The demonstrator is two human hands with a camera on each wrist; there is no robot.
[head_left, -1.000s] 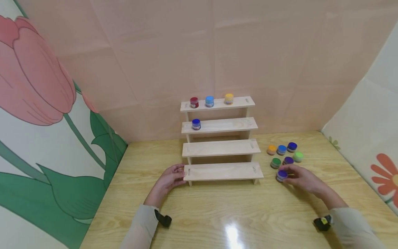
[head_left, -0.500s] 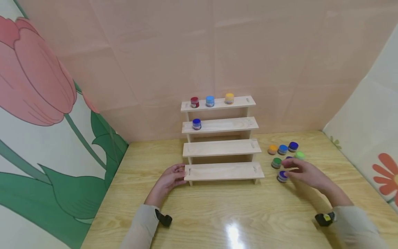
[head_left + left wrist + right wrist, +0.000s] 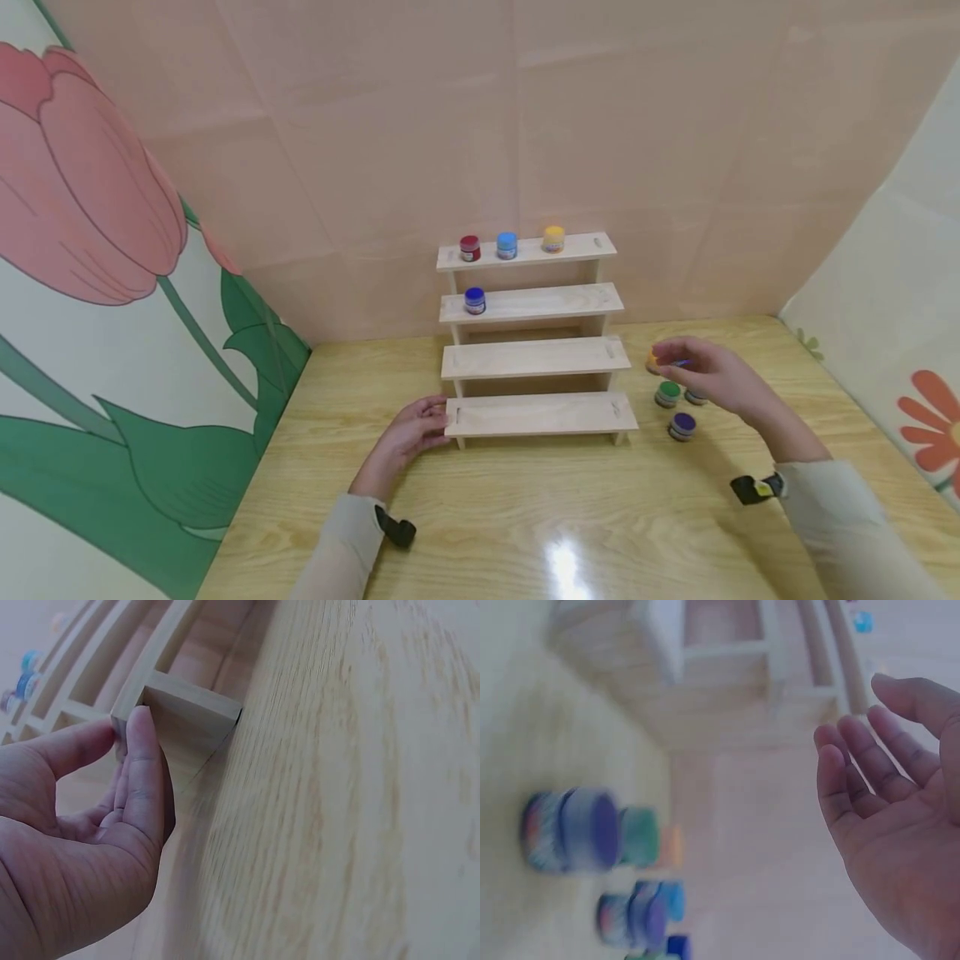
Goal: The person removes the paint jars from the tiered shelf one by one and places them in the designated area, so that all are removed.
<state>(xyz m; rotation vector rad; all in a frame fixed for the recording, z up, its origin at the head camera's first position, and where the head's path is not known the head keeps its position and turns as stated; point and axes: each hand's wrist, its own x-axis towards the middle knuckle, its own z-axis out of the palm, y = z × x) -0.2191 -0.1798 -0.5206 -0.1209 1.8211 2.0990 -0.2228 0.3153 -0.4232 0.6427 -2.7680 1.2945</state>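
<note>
My left hand pinches the left end of the lowest board of a stepped wooden display rack, thumb on one face and fingers on the other. Over a group of small paint jars on the right, my right hand hovers with its fingers loosely bent and nothing held. Around it I see an orange-lidded jar, a green-lidded jar and a purple-lidded jar. Another purple-lidded jar shows in the right wrist view. The hand covers other jars in the head view.
On the rack's top board stand a red jar, a light blue jar and a yellow jar. A dark blue jar is at the left of the second board. A pink cloth backdrop rises behind the wooden table.
My right hand has let go of the nearest purple-lidded jar, which stays on the table, and has moved up and away over the farther jars. The left hand keeps its place.
</note>
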